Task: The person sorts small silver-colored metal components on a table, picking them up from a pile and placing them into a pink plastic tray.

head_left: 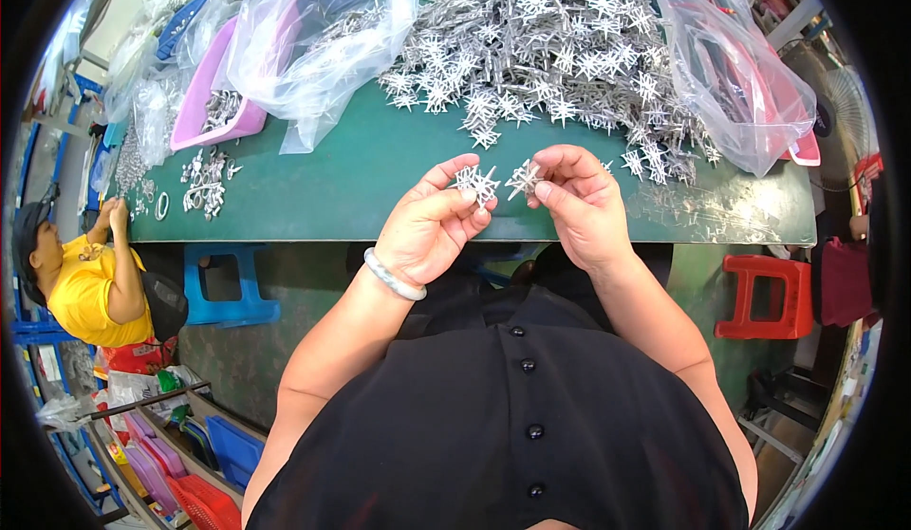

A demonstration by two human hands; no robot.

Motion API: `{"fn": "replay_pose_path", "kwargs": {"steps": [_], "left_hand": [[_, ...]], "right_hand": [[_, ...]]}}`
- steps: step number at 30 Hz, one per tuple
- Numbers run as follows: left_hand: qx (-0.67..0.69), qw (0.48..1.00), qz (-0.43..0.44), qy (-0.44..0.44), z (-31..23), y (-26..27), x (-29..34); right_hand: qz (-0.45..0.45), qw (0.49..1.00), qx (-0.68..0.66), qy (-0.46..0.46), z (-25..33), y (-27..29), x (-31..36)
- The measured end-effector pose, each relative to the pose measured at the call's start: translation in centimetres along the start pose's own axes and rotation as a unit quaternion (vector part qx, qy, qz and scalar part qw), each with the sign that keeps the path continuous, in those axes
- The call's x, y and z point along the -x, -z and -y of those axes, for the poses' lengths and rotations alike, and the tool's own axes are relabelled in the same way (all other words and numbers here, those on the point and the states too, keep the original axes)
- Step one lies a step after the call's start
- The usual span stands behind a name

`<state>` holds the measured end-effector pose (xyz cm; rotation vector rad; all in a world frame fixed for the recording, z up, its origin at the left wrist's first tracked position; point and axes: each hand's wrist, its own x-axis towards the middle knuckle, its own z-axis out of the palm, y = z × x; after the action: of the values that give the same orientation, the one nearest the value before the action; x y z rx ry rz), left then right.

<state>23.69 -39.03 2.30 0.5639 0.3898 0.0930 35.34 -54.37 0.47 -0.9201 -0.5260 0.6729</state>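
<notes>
Between the thumb and fingers of my left hand point(432, 222) is a spiky silver metal piece point(477, 185), with thin arms sticking out in several directions. My right hand point(584, 203) pinches a similar spiky metal piece point(523, 179). Both hands are raised near the table's front edge, and a small gap separates the two pieces. Beyond them, a large pile of the same silver spiky pieces point(541, 51) covers the back of the green table point(323, 188). A pale bangle point(394, 276) circles my left wrist.
A purple tray point(204, 117) of small metal parts and a clear plastic bag point(323, 84) stand left, near loose parts point(203, 186). Another bag point(731, 84) covers a red tray at right. Blue point(228, 288) and red point(745, 297) stools flank me. A person in yellow point(90, 288) works at far left.
</notes>
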Motion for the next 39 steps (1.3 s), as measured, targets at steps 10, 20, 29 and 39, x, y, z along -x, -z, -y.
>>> {"fn": "replay_pose_path", "kwargs": {"steps": [10,20,29,39], "left_hand": [[0.043,0.998,0.044,0.022,0.2,-0.9,0.0],[0.089,0.992,0.068,0.058,0.1,-0.4,-0.4],[0.092,0.993,0.043,0.063,1.0,-0.1,-0.6],[0.007,1.000,0.005,-0.021,-4.4,-0.8,-2.4]], "right_hand": [[0.027,0.995,-0.097,-0.026,-0.5,0.0,0.0],[0.030,0.993,-0.108,-0.030,-0.3,-0.3,0.0],[0.042,0.993,0.102,0.030,0.0,-1.5,0.3],[0.030,0.891,0.418,0.173,2.9,1.3,0.0]]}}
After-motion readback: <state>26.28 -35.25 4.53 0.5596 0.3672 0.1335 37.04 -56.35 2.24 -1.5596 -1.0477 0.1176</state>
